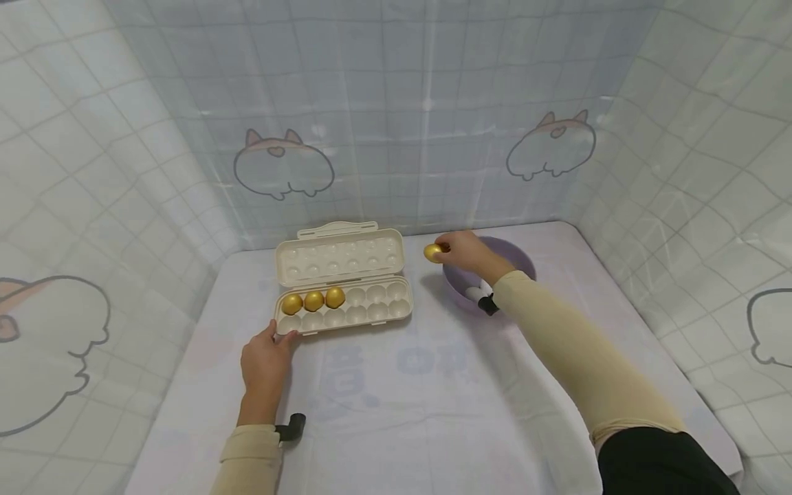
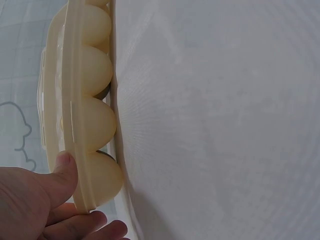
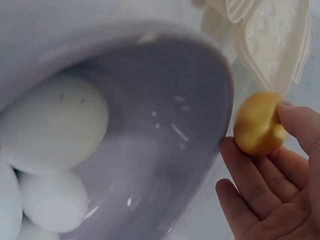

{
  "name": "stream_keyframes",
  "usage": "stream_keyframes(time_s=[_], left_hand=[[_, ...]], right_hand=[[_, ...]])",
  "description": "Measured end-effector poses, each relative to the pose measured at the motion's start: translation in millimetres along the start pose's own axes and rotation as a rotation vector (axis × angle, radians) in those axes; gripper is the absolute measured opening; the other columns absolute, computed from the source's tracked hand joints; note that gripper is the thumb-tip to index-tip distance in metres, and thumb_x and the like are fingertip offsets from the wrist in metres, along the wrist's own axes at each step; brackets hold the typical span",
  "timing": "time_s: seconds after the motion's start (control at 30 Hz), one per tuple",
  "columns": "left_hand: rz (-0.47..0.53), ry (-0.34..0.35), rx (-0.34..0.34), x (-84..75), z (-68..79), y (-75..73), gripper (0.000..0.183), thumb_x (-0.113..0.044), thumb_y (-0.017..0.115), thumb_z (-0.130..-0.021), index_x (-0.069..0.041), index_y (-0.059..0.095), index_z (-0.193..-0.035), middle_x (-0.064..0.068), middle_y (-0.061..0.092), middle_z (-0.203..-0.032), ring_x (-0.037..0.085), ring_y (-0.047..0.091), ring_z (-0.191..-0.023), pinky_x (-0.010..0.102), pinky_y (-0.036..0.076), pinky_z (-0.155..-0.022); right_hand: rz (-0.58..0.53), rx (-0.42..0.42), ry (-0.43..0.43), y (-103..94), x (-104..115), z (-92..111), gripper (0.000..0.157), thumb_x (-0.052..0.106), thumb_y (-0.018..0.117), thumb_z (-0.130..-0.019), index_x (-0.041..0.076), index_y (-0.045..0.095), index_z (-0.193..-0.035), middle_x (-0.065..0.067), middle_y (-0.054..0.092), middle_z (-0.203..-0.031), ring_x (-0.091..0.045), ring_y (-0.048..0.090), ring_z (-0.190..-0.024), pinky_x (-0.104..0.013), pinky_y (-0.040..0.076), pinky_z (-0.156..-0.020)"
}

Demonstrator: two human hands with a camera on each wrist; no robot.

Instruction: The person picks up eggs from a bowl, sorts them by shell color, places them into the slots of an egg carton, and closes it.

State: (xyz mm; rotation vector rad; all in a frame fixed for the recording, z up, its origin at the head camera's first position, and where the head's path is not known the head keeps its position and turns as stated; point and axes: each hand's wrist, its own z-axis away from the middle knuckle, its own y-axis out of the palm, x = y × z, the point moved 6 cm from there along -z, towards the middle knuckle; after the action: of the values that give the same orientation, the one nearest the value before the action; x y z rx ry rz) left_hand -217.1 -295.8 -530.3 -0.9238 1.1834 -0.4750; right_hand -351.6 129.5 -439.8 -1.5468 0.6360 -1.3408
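My right hand (image 1: 465, 250) pinches a golden egg (image 3: 261, 123) between thumb and fingers, just past the left rim of the purple bowl (image 3: 200, 75). Several white eggs (image 3: 55, 125) lie inside that bowl. At the left stands a cream egg carton (image 1: 377, 313) with its lid (image 1: 340, 258) folded back. Three golden eggs (image 1: 313, 300) fill the left part of its back row, while the front row's cups hold nothing. My left hand (image 1: 266, 361) grips the carton's front left corner, its thumb (image 2: 65, 170) on the rim and fingers at the end.
A pale cloth (image 1: 396, 412) with faint printing covers the table. Tiled-pattern curtains (image 1: 408, 137) with cartoon animals enclose its back and both sides. Straps with small black devices sit on both wrists.
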Motion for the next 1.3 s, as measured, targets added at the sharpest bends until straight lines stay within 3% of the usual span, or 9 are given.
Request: stream_keyframes(time_s=[0.53,0.87,1.07,1.3], left_hand=[[0.005,0.003,-0.013,0.3,1.5,-1.4,0.070,-0.031,0.075,-0.100,0.001,0.046,-0.154,0.025,0.049,-0.155,0.050,0.050,-0.143,0.064,0.045,-0.115],[0.007,-0.010,-0.002,-0.4,1.5,-0.2,0.070,-0.031,0.074,-0.100,0.000,0.044,-0.156,0.024,0.049,-0.156,0.049,0.050,-0.144,0.063,0.045,-0.115],[0.000,-0.015,0.003,0.0,1.8,-0.8,0.070,-0.031,0.074,-0.100,0.000,0.044,-0.156,0.024,0.049,-0.155,0.049,0.050,-0.144,0.063,0.046,-0.115],[0.004,-0.014,-0.003,0.4,-0.2,0.0,0.071,-0.031,0.075,-0.100,-0.001,0.044,-0.156,0.024,0.049,-0.156,0.049,0.050,-0.144,0.063,0.045,-0.116]], right_hand=[[-0.034,0.031,-0.014,14.1,21,-14,0.040,0.029,0.066,-0.103,0.007,0.070,-0.135,-0.010,0.077,-0.123,-0.024,0.069,-0.106,-0.041,0.057,-0.097],[-0.061,0.010,-0.074,22.5,38,-19,0.028,0.027,0.071,-0.101,0.008,0.076,-0.121,-0.006,0.077,-0.105,-0.019,0.063,-0.090,-0.036,0.054,-0.085],[-0.066,0.000,-0.116,28.2,47,-21,0.023,0.028,0.074,-0.100,0.009,0.076,-0.113,-0.004,0.076,-0.100,-0.017,0.061,-0.087,-0.035,0.052,-0.085],[-0.028,0.004,-0.149,34.9,58,-23,0.026,0.028,0.074,-0.100,0.008,0.076,-0.117,-0.004,0.075,-0.097,-0.018,0.060,-0.087,-0.034,0.051,-0.085]])
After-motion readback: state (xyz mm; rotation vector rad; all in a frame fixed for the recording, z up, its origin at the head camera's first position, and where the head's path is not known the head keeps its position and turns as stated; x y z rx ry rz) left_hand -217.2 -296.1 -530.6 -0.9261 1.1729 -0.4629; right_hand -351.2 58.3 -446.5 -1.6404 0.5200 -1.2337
